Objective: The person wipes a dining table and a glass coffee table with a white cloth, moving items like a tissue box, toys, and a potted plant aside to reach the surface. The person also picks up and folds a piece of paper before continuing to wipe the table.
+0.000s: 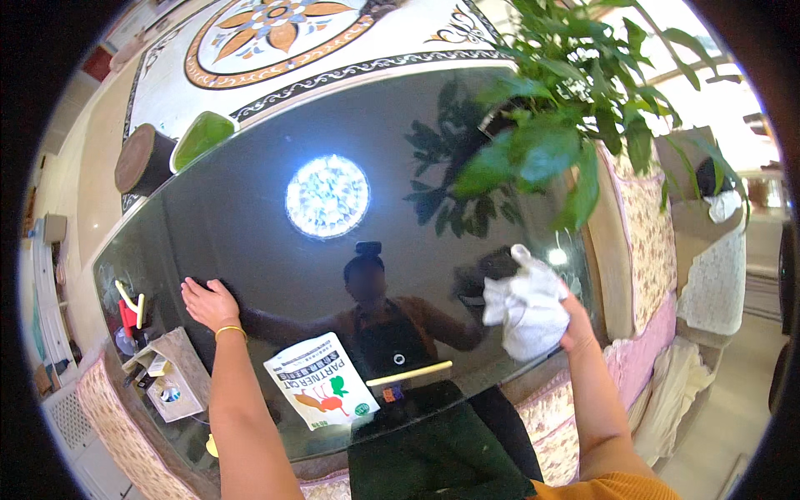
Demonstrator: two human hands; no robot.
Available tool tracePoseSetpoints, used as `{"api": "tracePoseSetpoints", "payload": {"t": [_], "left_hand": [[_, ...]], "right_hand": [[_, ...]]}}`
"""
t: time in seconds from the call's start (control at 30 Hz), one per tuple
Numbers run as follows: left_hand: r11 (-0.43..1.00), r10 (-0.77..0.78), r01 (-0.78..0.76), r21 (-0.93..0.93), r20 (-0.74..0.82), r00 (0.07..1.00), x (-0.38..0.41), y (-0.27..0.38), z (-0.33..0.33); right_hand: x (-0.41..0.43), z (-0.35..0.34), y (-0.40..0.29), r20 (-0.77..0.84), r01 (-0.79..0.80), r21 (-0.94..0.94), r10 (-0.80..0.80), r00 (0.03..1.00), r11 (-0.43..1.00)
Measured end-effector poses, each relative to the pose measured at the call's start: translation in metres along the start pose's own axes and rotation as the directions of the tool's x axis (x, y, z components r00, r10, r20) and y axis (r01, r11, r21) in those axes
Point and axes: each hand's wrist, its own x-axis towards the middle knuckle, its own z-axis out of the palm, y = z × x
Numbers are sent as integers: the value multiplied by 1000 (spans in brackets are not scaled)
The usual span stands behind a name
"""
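A dark glossy glass tabletop (262,206) spreads before me, mirroring a ceiling light and my own outline. Over its right end, my right hand (576,322) grips a bunched white cloth (528,306), which hides most of the fingers. My left hand (210,304) holds nothing, extended palm down over the left part of the glass; whether it touches is hard to tell. A gold-coloured bangle (231,330) circles that wrist. Between my forearms lies a white printed packet (320,382), with a thin pale yellow stick (409,373) to its right.
A leafy potted plant (562,119) overhangs the far right corner. At the left stand a grey box of small items (181,381) and red and yellow objects (130,310). A green container (203,142) and dark round stool (145,159) sit beyond the far edge. Floral-covered seating (647,231) borders the right.
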Motion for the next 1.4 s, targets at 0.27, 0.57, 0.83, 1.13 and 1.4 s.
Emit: {"api": "tracePoseSetpoints", "payload": {"t": [0.27,0.57,0.83,1.13,1.4], "left_hand": [[995,50,-50,85,-1,999,10,-15,24],[915,390,-396,-72,-86,917,25,81,-33],[450,675,592,-668,689,264,-83,404,-149],[247,841,873,-420,541,23,-95,556,-197],[255,846,844,-472,532,42,-78,586,-196]], "right_hand": [[16,-68,-15,-184,376,-559,-552,813,739],[80,29,57,48,53,-998,-825,564,-22],[110,8,44,151,26,-986,-829,539,-162],[108,-2,37,131,123,-990,-835,534,-76],[108,0,32,131,165,-985,-833,537,-48]]}}
